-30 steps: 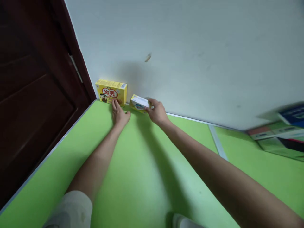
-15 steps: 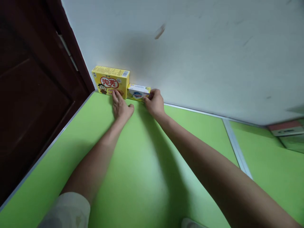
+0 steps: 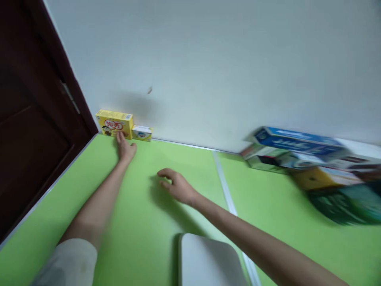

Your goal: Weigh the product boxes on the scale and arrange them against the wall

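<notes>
A yellow snack box with red lettering stands upright against the wall at the far left corner of the table. Right beside it is a smaller yellow and white soap box, also against the wall. My left hand touches the lower front of the snack box with its fingertips, thumb spread out to the right. My right hand hovers over the green surface, away from both boxes; its fingers are apart and hold nothing.
At right, a blurred pile of cartons includes a long blue box and a dark green package. A white rounded object lies at the near edge. A pale strip crosses the green table. A dark door borders the left.
My right hand has let go of the soap box and drawn back toward me. My left hand stays at the snack box. The view has swung right, bringing the carton pile into sight.
</notes>
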Action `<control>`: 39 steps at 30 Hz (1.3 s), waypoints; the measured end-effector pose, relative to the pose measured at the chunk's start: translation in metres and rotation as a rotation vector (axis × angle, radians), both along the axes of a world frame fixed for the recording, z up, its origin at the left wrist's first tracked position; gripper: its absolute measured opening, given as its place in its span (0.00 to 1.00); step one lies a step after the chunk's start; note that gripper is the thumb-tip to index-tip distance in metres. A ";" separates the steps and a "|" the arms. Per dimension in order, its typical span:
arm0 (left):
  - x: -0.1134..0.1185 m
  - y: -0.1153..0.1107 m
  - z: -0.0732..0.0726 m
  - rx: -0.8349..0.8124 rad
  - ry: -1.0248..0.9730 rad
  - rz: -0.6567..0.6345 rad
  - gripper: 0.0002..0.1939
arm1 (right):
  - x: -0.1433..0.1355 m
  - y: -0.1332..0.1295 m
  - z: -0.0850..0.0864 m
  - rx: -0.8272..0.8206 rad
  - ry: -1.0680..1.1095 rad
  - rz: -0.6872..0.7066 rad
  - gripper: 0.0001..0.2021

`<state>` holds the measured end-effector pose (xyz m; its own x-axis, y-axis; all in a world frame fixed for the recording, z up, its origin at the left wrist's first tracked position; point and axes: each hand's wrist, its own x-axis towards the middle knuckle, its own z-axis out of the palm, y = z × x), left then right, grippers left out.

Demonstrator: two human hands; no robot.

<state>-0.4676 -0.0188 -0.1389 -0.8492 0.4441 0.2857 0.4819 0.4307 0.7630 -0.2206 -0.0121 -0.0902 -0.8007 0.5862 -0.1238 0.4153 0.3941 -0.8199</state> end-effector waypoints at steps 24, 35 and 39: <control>0.444 0.126 0.082 -0.138 0.598 -1.207 0.33 | 0.327 0.143 -0.015 0.424 0.203 -0.795 0.28; 0.478 0.215 0.065 -0.195 0.705 -1.006 0.25 | 0.338 0.197 -0.033 0.770 0.108 -0.802 0.31; 0.483 0.222 0.065 -0.223 0.700 -1.024 0.19 | 0.344 0.183 -0.039 0.836 0.119 -0.780 0.30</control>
